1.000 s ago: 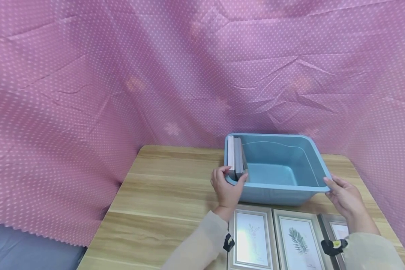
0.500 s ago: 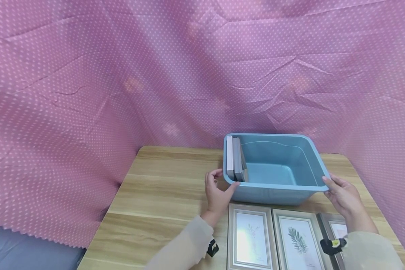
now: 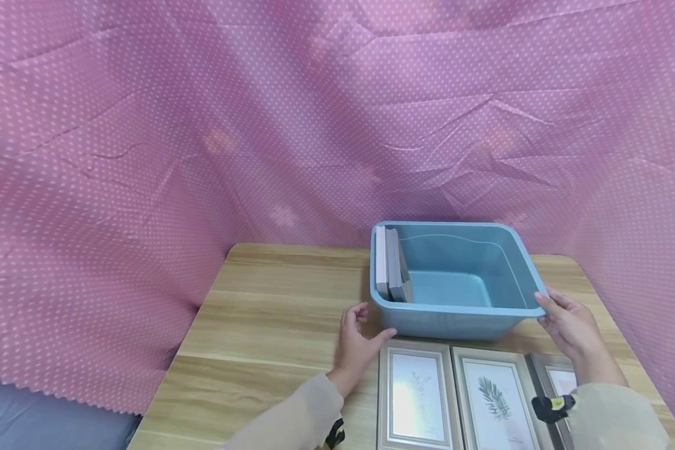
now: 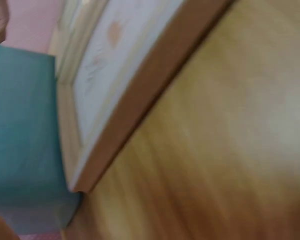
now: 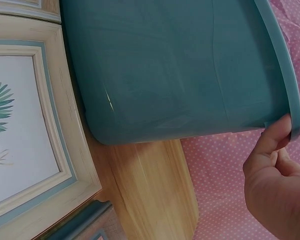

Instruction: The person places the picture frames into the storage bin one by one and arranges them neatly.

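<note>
A blue plastic tub stands on the table in the head view. Several frame-like slabs stand on edge against its left inner wall. At the tub's near right corner, my right hand pinches the rim between thumb and fingers. My left hand hovers left of the tub, fingers spread and nothing held. Its thumb is by the top left corner of a picture frame with a faint plant print; whether they touch I cannot tell. Beside it lies a picture frame with a green leaf print.
A third, darker picture frame lies at the right, partly covered by the right arm. Bare wooden table stretches left of the tub. Pink dotted cloth hangs behind and at the sides.
My left hand has let go of the tub's near left corner and moved down and left, toward the faint plant-print picture frame. The right hand keeps its grip on the rim.
</note>
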A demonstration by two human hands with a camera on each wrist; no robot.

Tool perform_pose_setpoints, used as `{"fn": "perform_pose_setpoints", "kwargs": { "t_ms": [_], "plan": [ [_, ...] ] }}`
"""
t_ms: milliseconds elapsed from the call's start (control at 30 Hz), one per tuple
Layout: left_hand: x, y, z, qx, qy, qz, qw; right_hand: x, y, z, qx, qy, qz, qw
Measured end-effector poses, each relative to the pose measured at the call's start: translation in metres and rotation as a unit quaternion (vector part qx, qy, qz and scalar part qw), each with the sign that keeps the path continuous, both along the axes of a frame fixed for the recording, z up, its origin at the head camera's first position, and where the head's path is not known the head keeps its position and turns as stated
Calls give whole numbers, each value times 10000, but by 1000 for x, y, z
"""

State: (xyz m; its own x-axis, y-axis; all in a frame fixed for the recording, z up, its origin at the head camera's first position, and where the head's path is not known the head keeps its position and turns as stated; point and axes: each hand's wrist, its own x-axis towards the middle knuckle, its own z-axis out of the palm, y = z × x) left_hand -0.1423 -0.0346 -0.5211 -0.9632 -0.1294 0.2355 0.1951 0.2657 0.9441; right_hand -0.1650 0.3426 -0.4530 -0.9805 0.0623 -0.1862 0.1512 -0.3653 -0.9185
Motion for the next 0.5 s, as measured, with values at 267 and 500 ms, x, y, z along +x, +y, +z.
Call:
{"fn": "perform_pose_setpoints", "kwargs": {
  "t_ms": [267,500],
  "plan": [
    [10,-2,-16,-346,-1054,-89,9938,0,-2,2,9,19,-21,10000],
    [11,-6,-31,-678,-1340,-510,9874,1,-1,1,-12,83,12,10000]
  ]
}}
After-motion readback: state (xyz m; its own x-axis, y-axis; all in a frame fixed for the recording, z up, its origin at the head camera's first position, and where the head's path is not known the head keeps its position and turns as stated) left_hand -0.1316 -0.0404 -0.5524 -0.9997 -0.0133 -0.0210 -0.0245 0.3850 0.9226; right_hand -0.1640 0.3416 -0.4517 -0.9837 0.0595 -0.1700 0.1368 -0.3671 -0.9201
